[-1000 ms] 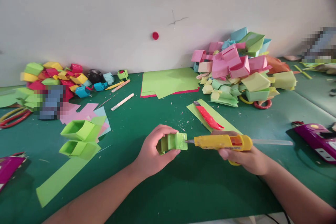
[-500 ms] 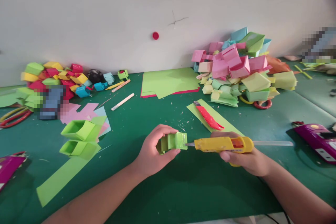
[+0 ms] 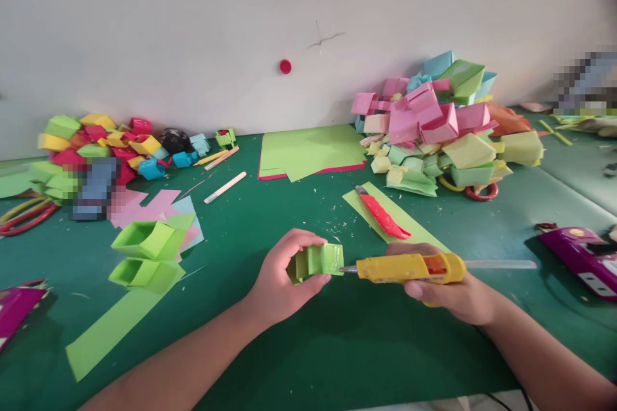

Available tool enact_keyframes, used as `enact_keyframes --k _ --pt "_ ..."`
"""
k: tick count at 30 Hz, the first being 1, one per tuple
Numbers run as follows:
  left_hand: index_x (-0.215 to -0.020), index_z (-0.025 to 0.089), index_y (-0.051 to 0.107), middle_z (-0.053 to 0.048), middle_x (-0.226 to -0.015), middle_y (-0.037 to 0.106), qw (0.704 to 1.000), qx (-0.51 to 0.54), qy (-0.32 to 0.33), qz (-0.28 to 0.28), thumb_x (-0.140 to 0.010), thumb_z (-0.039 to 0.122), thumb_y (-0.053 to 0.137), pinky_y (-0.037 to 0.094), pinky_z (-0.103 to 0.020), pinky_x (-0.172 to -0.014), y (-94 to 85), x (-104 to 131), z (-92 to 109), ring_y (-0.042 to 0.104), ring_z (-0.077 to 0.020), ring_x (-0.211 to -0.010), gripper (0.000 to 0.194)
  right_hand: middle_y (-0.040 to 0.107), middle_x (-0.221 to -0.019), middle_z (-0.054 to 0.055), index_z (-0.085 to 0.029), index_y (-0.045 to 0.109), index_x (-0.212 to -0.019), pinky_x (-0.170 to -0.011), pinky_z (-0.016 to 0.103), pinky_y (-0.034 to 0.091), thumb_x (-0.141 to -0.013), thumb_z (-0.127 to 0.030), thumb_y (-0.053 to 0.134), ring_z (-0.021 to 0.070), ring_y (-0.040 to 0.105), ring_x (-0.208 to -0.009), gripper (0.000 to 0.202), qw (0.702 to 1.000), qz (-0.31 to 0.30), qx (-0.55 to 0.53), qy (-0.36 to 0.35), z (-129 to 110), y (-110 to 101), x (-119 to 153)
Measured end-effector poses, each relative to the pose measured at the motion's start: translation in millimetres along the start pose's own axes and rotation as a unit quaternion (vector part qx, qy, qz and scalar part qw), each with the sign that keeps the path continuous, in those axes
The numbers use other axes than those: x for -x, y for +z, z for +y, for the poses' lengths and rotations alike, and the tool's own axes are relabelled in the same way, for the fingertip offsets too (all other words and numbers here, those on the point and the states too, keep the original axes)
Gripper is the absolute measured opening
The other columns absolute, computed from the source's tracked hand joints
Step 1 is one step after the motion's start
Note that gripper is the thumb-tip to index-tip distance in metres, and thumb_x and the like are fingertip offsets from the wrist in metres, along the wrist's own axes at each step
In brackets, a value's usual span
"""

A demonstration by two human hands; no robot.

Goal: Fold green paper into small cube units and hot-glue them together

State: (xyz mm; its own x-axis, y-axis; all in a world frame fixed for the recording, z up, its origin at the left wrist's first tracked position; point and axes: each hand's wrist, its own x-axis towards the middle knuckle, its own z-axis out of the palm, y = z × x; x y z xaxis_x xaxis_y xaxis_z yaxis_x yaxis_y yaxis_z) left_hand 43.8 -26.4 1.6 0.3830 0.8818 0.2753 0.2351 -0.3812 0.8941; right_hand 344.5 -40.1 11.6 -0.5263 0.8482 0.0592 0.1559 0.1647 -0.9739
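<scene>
Between the thumb and fingers of my left hand (image 3: 284, 276) is a small green folded paper box (image 3: 315, 260). Shiny clear glue shows on its right face. My right hand (image 3: 457, 292) is wrapped round a yellow hot glue gun (image 3: 400, 268), which lies level and points left. Its metal nozzle meets the right edge of the glued face. A clear glue stick (image 3: 501, 264) juts from the gun's back end. Just beyond the gun, a red utility knife (image 3: 383, 212) rests on a green paper strip (image 3: 419, 225).
Green open paper boxes (image 3: 144, 237) and a long strip (image 3: 116, 327) lie at left. Piles of coloured paper boxes (image 3: 434, 115) stand against the wall. Green sheets (image 3: 313, 148) lie at the back middle. A purple device (image 3: 583, 257) sits at right.
Very little differs. The glue gun's nozzle has dropped slightly along the right edge of the box's glued face; my left hand holds the box in the same place.
</scene>
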Motion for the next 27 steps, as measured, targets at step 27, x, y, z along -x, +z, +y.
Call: enact_keyframes --k 27 --pt "-0.117 0.025 0.063 -0.008 -0.116 0.060 1.000 -0.003 -0.006 -0.003 -0.086 0.031 0.075 0.053 -0.028 -0.069 -0.4 1.1 1.7 0.063 -0.0201 -0.093 0.033 0.062 -0.090 0.005 -0.022 0.069 -0.091 -0.066 0.032 0.054 -0.091 -0.046 0.069 0.0185 0.059 -0.074 0.024 0.998 0.017 0.028 -0.045 3.9 -2.2 0.8"
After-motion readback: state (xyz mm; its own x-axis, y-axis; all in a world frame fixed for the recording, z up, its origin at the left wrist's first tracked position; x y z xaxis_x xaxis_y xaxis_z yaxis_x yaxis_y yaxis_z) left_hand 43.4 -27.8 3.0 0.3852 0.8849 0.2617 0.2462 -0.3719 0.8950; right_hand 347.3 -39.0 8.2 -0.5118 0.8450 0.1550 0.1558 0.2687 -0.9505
